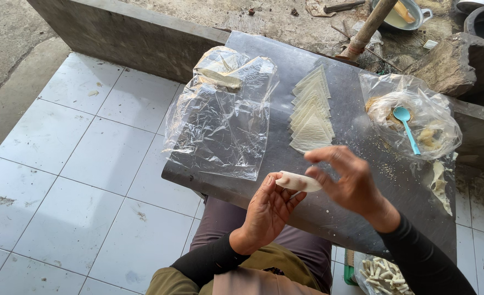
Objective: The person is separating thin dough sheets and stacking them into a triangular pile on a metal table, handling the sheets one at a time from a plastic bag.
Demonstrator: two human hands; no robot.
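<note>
Now both hands, left [267, 210] and right [347, 179], pinch rolled wrapper [299, 182]; long axis seemingly left-right.

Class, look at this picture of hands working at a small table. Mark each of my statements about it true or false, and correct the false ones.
1. Both hands hold a rolled white wrapper. True: the left hand and the right hand pinch it between them.
2. The spoon is red. False: it is light blue.
3. The spoon lies in a bag of filling. True.
4. The triangular wrappers are piled on the floor. False: they lie in an overlapping row on the dark table.
5. A crumpled clear plastic sheet lies on the table's left side. True.
</note>
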